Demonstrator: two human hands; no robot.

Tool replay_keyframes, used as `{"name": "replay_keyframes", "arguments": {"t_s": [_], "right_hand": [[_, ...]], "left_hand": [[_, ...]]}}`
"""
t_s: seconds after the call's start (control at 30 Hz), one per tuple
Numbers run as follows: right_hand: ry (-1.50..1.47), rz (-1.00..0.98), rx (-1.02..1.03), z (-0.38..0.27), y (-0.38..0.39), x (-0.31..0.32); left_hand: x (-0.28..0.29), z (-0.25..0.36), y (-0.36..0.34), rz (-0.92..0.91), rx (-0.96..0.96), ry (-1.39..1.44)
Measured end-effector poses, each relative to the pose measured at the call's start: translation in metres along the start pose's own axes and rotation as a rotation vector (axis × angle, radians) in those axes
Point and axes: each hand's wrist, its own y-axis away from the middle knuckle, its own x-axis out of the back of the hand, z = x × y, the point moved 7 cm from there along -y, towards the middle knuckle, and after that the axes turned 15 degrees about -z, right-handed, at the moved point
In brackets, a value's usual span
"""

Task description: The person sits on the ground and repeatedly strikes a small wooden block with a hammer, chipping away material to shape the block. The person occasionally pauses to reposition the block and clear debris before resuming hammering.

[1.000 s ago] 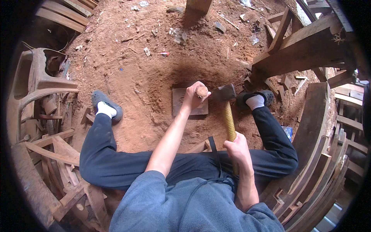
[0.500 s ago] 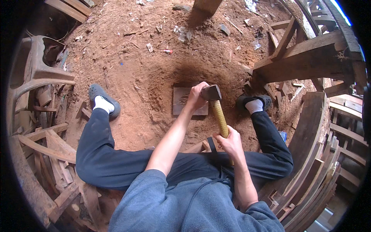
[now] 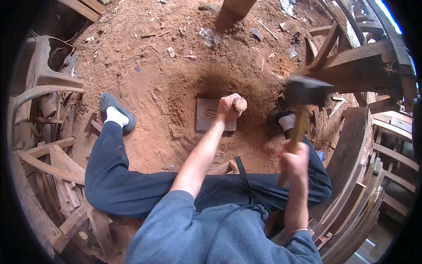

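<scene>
Head: right fingers (image 3: 292,154) around hammer (image 3: 300,124)

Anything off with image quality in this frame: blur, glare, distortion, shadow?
Head view: the hammer and right hand are smeared by blur, while the left hand looks fairly crisp; head view: the long board on the right bows toward the dark fisheye rim; head view: bright glare at upper right; head view: darker ground just beyond the square slab.

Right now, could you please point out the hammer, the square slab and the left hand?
Hammer (image 3: 300,124), head view: upper handle.
Square slab (image 3: 206,118), head view: its left part.
Left hand (image 3: 227,108), head view: its back.
</scene>
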Motion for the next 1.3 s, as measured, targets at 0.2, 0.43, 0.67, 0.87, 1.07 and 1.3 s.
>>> {"name": "replay_keyframes", "arguments": {"t_s": [0.2, 0.43, 0.67, 0.87, 1.07, 1.3], "right_hand": [[-0.196, 0.147, 0.9, -0.124, 0.078, 0.048], [0.561, 0.44, 0.621, -0.03, -0.003, -0.05], [0.326, 0.182, 0.087, 0.003, -0.012, 0.005], [-0.327, 0.122, 0.899, -0.107, 0.059, 0.021], [0.813, 0.162, -0.083, 0.042, -0.06, -0.075], [0.343, 0.122, 0.298, -0.038, 0.02, 0.008]], "left_hand": [[0.003, -0.003, -0.002, 0.041, 0.005, 0.021], [0.0, -0.012, -0.001, 0.024, 0.052, 0.07], [-0.006, -0.011, 0.005, -0.006, -0.018, 0.058], [-0.006, -0.019, 0.005, 0.042, 0.026, 0.064], [-0.012, -0.006, 0.004, -0.035, -0.057, -0.054], [-0.001, -0.011, -0.002, 0.069, -0.026, 0.018]]}}
